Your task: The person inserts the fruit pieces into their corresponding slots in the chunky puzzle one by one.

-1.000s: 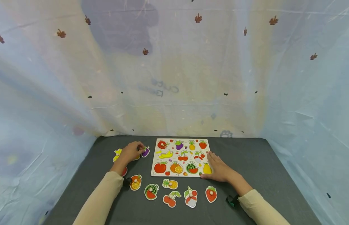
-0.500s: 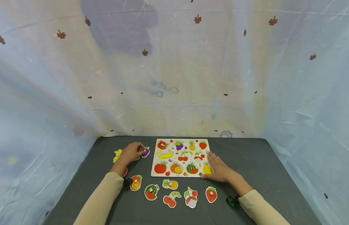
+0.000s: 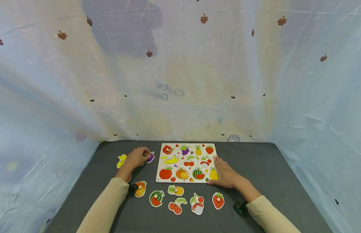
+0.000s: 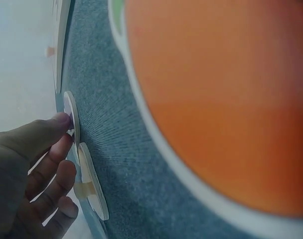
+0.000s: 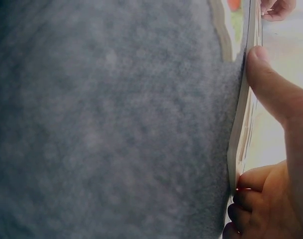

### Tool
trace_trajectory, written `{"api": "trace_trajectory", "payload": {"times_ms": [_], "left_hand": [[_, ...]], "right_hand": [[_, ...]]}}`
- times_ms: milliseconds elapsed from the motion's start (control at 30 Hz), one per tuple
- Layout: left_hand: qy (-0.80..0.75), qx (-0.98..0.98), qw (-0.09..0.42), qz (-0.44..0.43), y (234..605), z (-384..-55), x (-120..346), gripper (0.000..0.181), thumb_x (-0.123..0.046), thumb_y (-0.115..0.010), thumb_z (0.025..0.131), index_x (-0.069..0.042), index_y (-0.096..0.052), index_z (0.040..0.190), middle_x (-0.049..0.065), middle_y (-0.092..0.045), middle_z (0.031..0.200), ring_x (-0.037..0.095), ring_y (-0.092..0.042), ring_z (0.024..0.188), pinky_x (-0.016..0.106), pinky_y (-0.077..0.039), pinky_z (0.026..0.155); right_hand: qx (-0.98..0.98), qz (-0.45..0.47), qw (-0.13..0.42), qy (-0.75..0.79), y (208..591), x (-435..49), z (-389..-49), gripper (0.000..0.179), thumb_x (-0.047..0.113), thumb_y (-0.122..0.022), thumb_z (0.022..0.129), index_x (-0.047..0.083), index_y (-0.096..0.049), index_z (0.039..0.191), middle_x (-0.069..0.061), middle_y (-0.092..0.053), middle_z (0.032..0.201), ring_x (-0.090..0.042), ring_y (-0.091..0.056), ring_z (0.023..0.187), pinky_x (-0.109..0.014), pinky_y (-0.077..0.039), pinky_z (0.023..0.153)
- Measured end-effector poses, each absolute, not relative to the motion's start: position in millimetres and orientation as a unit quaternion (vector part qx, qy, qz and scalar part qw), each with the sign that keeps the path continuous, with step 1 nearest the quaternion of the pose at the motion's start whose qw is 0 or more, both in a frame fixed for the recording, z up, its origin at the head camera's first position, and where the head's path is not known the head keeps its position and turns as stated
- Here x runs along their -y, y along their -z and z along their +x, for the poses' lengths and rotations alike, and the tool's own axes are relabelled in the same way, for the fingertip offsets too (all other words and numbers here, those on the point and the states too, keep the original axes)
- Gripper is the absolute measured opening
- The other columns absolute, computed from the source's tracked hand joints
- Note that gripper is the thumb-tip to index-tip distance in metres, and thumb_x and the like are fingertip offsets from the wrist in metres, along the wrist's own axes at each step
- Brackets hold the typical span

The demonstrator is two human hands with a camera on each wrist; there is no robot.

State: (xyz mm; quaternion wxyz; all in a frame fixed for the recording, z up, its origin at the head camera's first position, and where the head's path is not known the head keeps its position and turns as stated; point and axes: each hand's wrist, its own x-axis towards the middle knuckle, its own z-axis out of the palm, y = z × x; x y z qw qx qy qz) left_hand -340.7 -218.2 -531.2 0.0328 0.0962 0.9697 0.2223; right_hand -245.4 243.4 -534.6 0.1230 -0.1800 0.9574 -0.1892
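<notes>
In the head view my left hand [image 3: 136,157] is over the left part of the table, pinching the small knob of a purple grape puzzle piece [image 3: 152,157] with thumb and forefinger. The left wrist view shows this grape piece [image 4: 75,117] edge-on against the table, its other fingers loosely bent. Just beside it is another knobbed piece [image 4: 95,191], mostly hidden by the hand in the head view. My right hand [image 3: 225,173] rests with spread fingers on the right edge of the white fruit puzzle board [image 3: 161,165]. A pomegranate piece with a knob [image 3: 167,149] sits in the board's top left.
Left of the hand lies a banana piece [image 3: 121,160]. A red piece [image 3: 129,177] is partly covered by the left wrist. In front are orange [image 3: 140,189], watermelon [image 3: 156,198], pineapple [image 3: 175,190], cherry [image 3: 177,206], red-and-white fruit [image 3: 197,204] and strawberry [image 3: 218,201] pieces.
</notes>
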Motion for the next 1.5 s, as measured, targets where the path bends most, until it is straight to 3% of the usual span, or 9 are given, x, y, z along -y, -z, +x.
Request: {"api": "trace_trajectory", "payload": {"times_ms": [767,1100,1500], "left_hand": [[-0.228,-0.967,0.012,0.116,521,-342,188,0.014,-0.024,-0.077,0.102,-0.016,-0.074,0.112,0.001,-0.072,0.106,0.02,-0.065,0.094,0.05,-0.055,0.088],[-0.23,-0.963,-0.008,0.141,515,-349,162,0.012,-0.027,-0.076,0.103,-0.019,-0.074,0.111,-0.002,-0.071,0.106,0.018,-0.066,0.094,0.048,-0.055,0.086],[-0.256,-0.957,0.012,0.135,509,-356,129,0.014,-0.027,-0.075,0.104,-0.018,-0.076,0.114,-0.002,-0.072,0.105,0.016,-0.062,0.087,0.04,-0.054,0.077]], "right_hand": [[-0.958,-0.183,0.127,0.183,537,-241,-246,0.125,0.067,-0.076,0.091,-0.009,-0.013,0.167,-0.029,-0.012,0.176,-0.044,-0.014,0.164,-0.059,-0.015,0.13],[-0.959,-0.176,0.127,0.183,536,-243,-247,0.125,0.067,-0.076,0.091,-0.008,-0.012,0.167,-0.028,-0.011,0.176,-0.043,-0.013,0.164,-0.058,-0.015,0.13],[-0.96,-0.176,0.124,0.179,539,-245,-249,0.126,0.069,-0.076,0.09,-0.007,-0.013,0.168,-0.027,-0.012,0.176,-0.043,-0.013,0.164,-0.058,-0.015,0.13]]}}
